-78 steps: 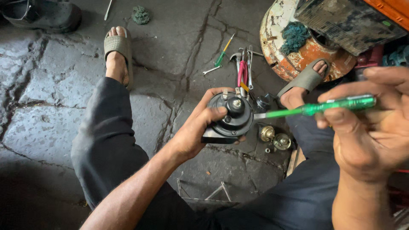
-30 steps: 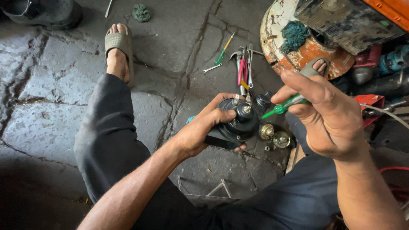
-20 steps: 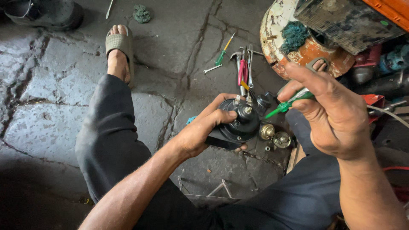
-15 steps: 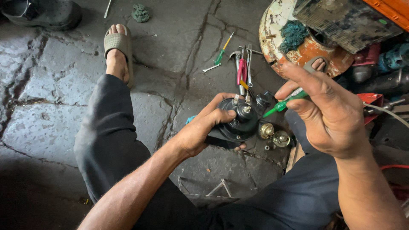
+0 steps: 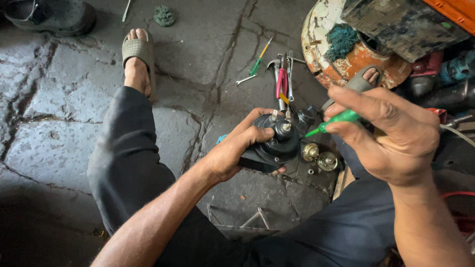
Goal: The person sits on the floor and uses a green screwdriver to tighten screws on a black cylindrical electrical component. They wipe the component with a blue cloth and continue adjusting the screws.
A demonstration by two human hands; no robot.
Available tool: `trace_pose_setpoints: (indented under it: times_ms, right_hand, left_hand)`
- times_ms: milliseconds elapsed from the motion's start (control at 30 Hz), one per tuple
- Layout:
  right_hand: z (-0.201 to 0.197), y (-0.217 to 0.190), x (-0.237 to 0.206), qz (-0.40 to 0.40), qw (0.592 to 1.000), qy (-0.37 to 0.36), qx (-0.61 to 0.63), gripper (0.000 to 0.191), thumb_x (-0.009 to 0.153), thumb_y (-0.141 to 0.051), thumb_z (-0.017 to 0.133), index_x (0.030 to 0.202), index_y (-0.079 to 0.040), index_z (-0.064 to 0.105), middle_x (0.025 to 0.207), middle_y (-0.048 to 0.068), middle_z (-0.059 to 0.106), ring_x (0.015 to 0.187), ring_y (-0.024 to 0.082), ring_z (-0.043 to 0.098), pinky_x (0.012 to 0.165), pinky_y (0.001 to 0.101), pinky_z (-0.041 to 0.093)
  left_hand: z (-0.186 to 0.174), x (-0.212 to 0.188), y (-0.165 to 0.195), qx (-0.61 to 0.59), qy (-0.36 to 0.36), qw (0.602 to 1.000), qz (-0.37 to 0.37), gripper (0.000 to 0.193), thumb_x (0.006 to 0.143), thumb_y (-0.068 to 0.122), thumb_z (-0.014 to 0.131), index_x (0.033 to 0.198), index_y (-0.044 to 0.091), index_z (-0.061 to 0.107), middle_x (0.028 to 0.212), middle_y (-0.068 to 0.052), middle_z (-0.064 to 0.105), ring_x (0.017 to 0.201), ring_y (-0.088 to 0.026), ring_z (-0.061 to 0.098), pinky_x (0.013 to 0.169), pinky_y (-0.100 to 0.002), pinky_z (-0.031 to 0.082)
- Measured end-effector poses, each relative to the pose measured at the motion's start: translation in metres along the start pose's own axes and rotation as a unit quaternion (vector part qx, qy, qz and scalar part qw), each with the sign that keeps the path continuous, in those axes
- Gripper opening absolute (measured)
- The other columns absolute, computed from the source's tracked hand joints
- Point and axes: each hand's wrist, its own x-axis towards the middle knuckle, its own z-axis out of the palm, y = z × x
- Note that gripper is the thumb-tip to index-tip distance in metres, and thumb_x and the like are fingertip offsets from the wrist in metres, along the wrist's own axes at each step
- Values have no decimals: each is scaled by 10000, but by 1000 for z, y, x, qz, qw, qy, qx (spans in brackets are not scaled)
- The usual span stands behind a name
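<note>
My left hand (image 5: 232, 153) grips a round black horn-like part (image 5: 274, 143) above the stone floor, thumb across its top beside a small metal screw at its centre. My right hand (image 5: 391, 133) holds a green-handled screwdriver (image 5: 336, 119), whose tip points left toward the black part's centre and stops a little short of it. Both hands are between my knees, which are clad in dark trousers.
Pliers with red handles (image 5: 281, 79), a small spanner (image 5: 246, 79) and a second green screwdriver (image 5: 261, 57) lie on the cracked floor (image 5: 59, 143). Two brass-coloured round parts (image 5: 319, 155) sit below the horn. A rusty round drum (image 5: 346, 44) stands at the upper right.
My right hand has brought the green screwdriver down from the right and turned its tip toward the black part. The left hand has kept the part nearly still.
</note>
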Motion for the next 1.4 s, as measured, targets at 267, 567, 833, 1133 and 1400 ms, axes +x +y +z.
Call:
trace_pose_setpoints:
  times_ms: [267,567,833,1133,1400]
  right_hand:
    - [-3,-5,7,39,998,-16,45,369,883,15,676,1245,32,603,1020,145,691,913,180,702,821,286,601]
    - [-3,-2,1,81,996,-12,43,347,890,-24,707,1230,12,649,1043,131,698,898,163,702,795,255,590]
    - [-2,-3,1,47,998,-3,-34,415,880,-47,791,1271,17,667,1020,133,723,933,191,716,812,268,586]
    - [-1,-2,0,45,999,14,-3,383,895,-35,767,1260,21,666,1008,122,715,941,172,726,848,265,622]
    - [-2,-1,-6,62,997,-6,36,400,921,-33,754,1306,-15,650,1032,108,728,951,165,727,881,271,612]
  left_hand:
    - [-1,0,-1,18,1,1000,-1,526,921,177,527,1424,88,403,1049,-180,654,785,-315,729,711,-431,635]
    - [0,1,-2,19,2,1000,5,526,926,171,536,1434,86,428,1085,-160,653,821,-285,718,732,-446,652]
    - [2,0,-2,34,12,999,-6,527,921,171,536,1432,89,437,1122,-172,637,830,-288,724,743,-436,658]
    - [3,0,-1,27,15,1000,-3,511,922,164,533,1420,93,440,1094,-156,641,840,-285,721,736,-441,656]
    - [0,0,-2,38,10,999,-4,505,925,161,531,1419,109,439,1070,-172,644,800,-311,724,719,-430,641]
